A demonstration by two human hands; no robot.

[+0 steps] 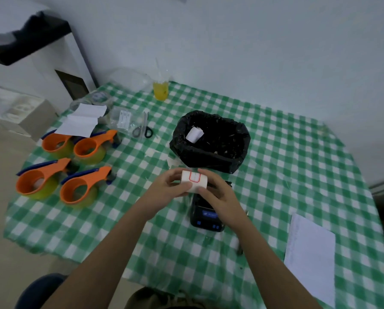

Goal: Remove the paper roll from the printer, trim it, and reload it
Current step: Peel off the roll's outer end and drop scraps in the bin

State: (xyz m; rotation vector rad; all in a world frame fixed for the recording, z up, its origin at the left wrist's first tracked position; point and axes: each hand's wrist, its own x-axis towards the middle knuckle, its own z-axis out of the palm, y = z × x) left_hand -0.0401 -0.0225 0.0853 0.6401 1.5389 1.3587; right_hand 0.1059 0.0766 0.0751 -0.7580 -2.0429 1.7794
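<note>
A green-and-white checked cloth covers the desk (275, 152). On its left side sit four orange tape dispensers (59, 172) in two rows, with a folded white sheet (79, 121) behind them. Scissors (143, 129) lie near the middle, a yellow drink (161, 91) stands at the far edge, a black-lined bin (211, 143) sits centrally, the black printer (205, 216) lies nearer, and a white paper (310, 257) lies right.
</note>
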